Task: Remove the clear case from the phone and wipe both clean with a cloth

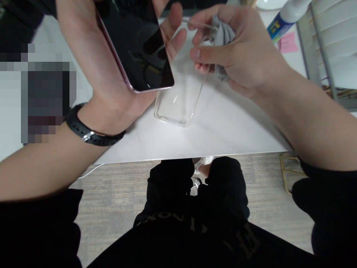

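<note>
A smartphone with a dark, shiny screen and pinkish edge rests in my left hand, screen facing up. The fingers of that hand show past the phone's right side, partly curled. My right hand is closed, pinching the upper right edge of a clear phone case between thumb and fingers. A crumpled grey cloth is also tucked in the right hand, against the case. The case is apart from the phone; the left hand and phone hide part of its left side.
Beneath both hands lies a white table, its front edge near my knees. A white and blue bottle and a pink paper piece are at the upper right, beside a metal-framed rack. A pixelated dark patch covers the left.
</note>
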Motion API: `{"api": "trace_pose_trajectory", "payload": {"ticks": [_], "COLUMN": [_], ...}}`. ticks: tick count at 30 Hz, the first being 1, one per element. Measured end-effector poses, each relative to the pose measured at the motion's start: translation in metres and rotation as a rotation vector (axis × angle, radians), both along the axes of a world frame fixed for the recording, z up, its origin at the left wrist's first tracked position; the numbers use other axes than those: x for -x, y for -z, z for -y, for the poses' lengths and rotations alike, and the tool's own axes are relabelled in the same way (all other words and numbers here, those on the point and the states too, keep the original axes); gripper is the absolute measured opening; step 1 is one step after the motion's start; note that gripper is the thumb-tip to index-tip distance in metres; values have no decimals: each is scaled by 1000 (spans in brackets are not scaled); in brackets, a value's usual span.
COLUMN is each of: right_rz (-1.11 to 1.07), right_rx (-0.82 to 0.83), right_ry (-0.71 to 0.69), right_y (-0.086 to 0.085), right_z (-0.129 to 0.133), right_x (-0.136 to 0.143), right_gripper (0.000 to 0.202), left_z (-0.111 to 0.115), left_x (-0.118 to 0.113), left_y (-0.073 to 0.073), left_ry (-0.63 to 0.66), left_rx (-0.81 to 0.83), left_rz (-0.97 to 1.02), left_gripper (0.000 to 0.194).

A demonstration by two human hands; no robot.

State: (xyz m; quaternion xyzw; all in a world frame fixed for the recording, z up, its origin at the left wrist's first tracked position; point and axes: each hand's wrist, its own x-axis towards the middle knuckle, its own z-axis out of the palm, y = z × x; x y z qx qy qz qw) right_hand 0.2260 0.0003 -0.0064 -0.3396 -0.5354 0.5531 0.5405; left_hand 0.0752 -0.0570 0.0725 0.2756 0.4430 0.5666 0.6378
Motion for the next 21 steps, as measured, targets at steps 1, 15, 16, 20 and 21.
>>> {"api": "trace_pose_trajectory", "payload": {"ticks": [1,15,16,20,21], "right_rz": [-29,-91,-69,38,93], "right_rx": [-67,-130,-162,-218,-189], "right_ry": [27,158,172,286,288], "right_y": [1,-17,-17,-12,-12], "right_z": [-3,8,8,3,3], "right_x": [-2,2,2,-1,-2], "right_gripper": [34,17,19,24,25], "left_z": [-1,-31,-33,-31,-30], "left_x": [0,39,41,42,42], "left_y": [0,56,54,47,46], "left_ry": [-8,221,217,162,155], "left_rx": [8,-585,-607,-726,-731], "left_rz": [31,-465,-504,-656,-698], "left_gripper": [76,26,25,29,29]}}
